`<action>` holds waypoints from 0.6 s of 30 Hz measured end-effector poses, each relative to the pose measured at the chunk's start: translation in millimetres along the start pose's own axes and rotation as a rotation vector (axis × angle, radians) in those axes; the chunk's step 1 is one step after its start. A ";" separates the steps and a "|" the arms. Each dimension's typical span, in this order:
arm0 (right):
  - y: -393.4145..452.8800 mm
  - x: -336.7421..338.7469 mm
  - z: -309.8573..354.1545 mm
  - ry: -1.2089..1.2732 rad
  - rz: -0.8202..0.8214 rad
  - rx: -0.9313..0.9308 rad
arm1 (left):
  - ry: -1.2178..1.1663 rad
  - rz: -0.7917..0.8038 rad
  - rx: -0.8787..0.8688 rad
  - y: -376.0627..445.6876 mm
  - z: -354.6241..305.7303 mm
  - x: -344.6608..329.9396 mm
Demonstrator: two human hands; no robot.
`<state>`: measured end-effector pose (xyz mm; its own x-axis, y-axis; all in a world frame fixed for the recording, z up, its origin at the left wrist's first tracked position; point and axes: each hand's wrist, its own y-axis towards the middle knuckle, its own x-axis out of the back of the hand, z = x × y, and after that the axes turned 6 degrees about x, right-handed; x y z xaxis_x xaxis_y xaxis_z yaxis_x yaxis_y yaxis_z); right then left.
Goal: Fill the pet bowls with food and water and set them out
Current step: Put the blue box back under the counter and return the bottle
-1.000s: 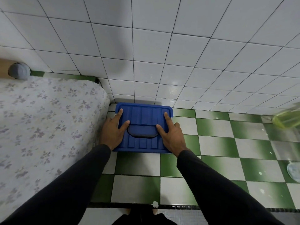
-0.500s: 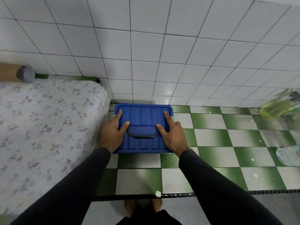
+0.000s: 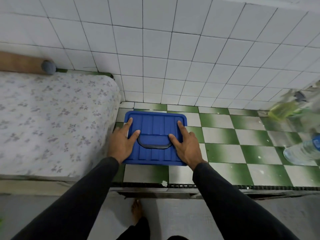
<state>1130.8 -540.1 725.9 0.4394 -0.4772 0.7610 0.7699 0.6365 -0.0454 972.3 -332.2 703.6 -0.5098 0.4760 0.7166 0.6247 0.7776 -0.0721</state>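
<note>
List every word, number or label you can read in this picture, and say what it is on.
No text can be read.
Blue label on the clear bottle: too blurred to read.
Blue lid, yellow-green bottle, floral mattress: no writing shows.

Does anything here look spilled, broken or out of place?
Mostly tidy. The blue box lid sits square under the left hand and right hand. White flecks dot the green checkered floor, and a pale chip lies by the threshold strip. Bottles at right are too blurred to judge.

Blue box lid (image 3: 155, 122), green-and-white checked floor (image 3: 225, 135), floral mattress (image 3: 52, 118)
</note>
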 end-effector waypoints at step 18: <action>-181.5 12.8 -41.0 -0.010 0.036 0.049 | -0.004 -0.074 0.063 -210.2 5.6 -1.9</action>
<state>1015.6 -686.6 717.3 0.4619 -0.4475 0.7658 0.7297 0.6825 -0.0413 838.6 -494.2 713.6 -0.5556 0.4183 0.7186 0.5472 0.8346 -0.0628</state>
